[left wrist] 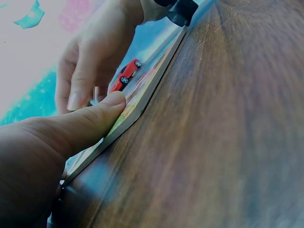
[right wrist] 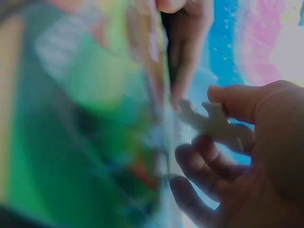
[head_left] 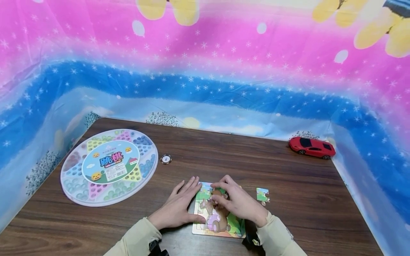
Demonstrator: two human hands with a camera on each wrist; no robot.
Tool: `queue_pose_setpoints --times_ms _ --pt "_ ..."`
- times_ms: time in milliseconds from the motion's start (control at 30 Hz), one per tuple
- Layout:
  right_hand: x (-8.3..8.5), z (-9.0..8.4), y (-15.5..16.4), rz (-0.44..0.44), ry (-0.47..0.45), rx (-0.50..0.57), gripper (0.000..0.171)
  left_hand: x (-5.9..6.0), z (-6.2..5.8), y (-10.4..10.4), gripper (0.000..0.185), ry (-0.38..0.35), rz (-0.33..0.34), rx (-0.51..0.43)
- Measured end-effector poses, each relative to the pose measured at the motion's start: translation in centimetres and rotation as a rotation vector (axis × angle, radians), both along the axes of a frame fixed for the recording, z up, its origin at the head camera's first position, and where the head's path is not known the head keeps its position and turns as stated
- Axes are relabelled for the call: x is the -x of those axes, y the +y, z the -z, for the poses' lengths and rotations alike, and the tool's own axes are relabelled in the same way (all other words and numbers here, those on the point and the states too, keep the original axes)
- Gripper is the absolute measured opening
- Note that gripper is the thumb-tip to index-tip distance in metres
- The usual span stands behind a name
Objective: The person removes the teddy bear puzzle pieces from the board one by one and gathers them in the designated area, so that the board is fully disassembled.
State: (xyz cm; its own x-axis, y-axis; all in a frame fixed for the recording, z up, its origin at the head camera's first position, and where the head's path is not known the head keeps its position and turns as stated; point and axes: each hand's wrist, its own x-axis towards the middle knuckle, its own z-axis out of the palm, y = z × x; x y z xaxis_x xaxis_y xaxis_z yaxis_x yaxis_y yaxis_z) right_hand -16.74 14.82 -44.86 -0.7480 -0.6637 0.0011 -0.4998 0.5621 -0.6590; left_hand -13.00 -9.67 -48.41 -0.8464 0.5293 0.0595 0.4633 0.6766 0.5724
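A jigsaw puzzle board [head_left: 237, 227] with a cartoon bear picture lies on the table in front of me. My left hand [head_left: 177, 206] rests along its left edge, fingers extended, with the thumb laid over the near left part. In the left wrist view that thumb [left wrist: 90, 121] presses on the board's edge. My right hand [head_left: 241, 202] is over the upper part of the board. Its thumb and fingers pinch a puzzle piece [right wrist: 213, 126], seen from its plain back in the right wrist view. Another puzzle piece [head_left: 262, 195] lies loose to the right of the board.
A round Chinese checkers set [head_left: 110, 161] occupies the left of the wooden table [head_left: 224, 153]. Beside it lies a black-and-white poker chip [head_left: 166, 159]. A red toy car [head_left: 311, 147] stands at the back right. Patterned cloth [head_left: 205, 71] hangs around the table.
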Motion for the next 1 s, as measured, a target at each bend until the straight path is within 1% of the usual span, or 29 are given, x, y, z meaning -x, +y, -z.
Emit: queue_pose_setpoints --times_ms 100,167,267,367,467,567,667,800,900,1000 --pt "0.3 -0.8 0.7 -0.011 0.034 0.04 0.034 0.0 0.1 0.0 0.109 -0.002 -0.002 0.001" --pt "0.5 -1.7 1.4 0.005 0.055 0.067 0.029 0.0 0.1 0.0 0.109 -0.003 -0.005 0.003" --pt "0.8 -3.4 2.9 0.063 0.095 0.099 0.026 0.0 0.1 0.0 0.11 0.001 -0.008 0.005" --pt "0.9 -5.2 4.9 0.149 0.12 0.108 0.029 0.0 0.1 0.1 0.11 0.01 -0.011 0.004" --pt "1.0 -6.7 7.3 0.255 0.088 0.076 0.031 -0.1 0.0 0.1 0.11 0.011 -0.011 0.006" --pt "1.1 -7.7 9.8 0.34 0.014 0.008 0.027 -0.1 0.0 0.1 0.11 0.008 -0.008 0.008" --pt "1.5 -8.0 12.0 0.384 -0.058 -0.07 0.02 -0.1 0.0 0.1 0.11 0.004 -0.007 0.011" --pt "1.9 -7.7 14.1 0.413 -0.15 -0.143 0.014 0.0 0.0 0.1 0.11 0.001 -0.007 0.011" --pt "2.2 -7.1 14.9 0.414 -0.199 -0.167 0.013 -0.1 -0.1 0.1 0.11 -0.004 -0.008 0.007" --pt "2.4 -6.4 15.3 0.416 -0.227 -0.184 0.013 -0.1 -0.2 0.1 0.109 -0.006 -0.01 0.005"
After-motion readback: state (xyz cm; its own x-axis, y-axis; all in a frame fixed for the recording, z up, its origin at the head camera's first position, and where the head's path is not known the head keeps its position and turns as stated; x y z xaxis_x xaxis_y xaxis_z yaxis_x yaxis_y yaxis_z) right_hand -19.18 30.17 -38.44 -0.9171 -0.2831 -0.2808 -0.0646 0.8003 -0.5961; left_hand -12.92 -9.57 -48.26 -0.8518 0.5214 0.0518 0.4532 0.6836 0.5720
